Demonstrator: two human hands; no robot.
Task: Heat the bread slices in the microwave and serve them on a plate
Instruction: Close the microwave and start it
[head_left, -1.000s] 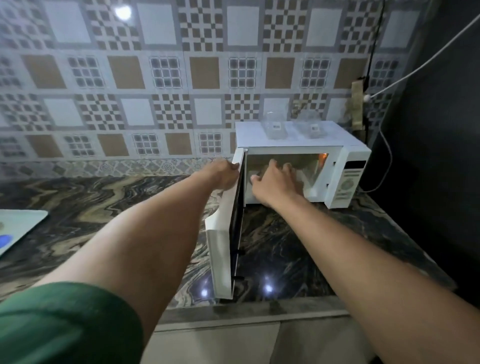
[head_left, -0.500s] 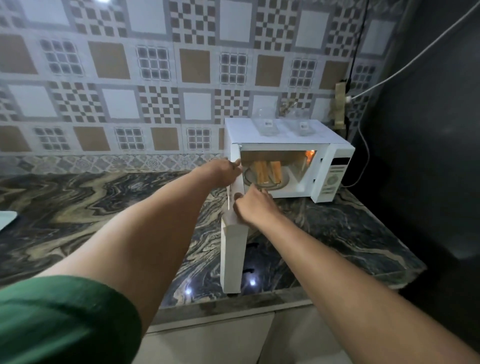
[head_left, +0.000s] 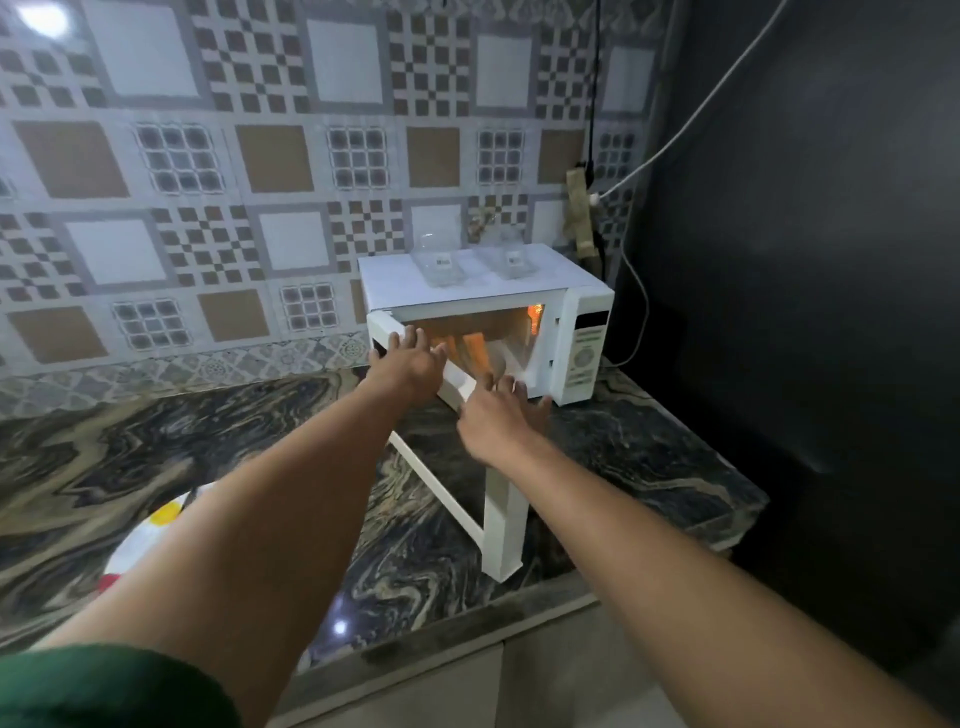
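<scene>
Fingers (head_left: 408, 338) of the left hand (head_left: 410, 366) straight and spread, at the hinge end of the microwave door (head_left: 501, 519). Fingers (head_left: 508, 388) of the right hand (head_left: 496, 421) likewise spread on the door's upper edge, gripping nothing. Just beyond both sets of fingertips, bread slices (head_left: 470, 351) upright inside the lit microwave (head_left: 519, 293). Door half open over the worktop (head_left: 208, 447).

Just beyond the left fingers (head_left: 409, 340), the bread slices (head_left: 475, 351) glow orange inside the white microwave (head_left: 467, 283), its lit cavity amber. Under the right fingers (head_left: 506, 387), the door (head_left: 503, 519) is white-framed. Below the fingers, the desk (head_left: 208, 441) is marbled in black, grey and tan swirls. Above them, the wall tiles (head_left: 260, 156) mix brown squares, white squares and grey-brown checkers. Well back from the fingers, the sleeve (head_left: 104, 691) is dark green and the plate (head_left: 143, 543) white with yellow and red patches.
</scene>
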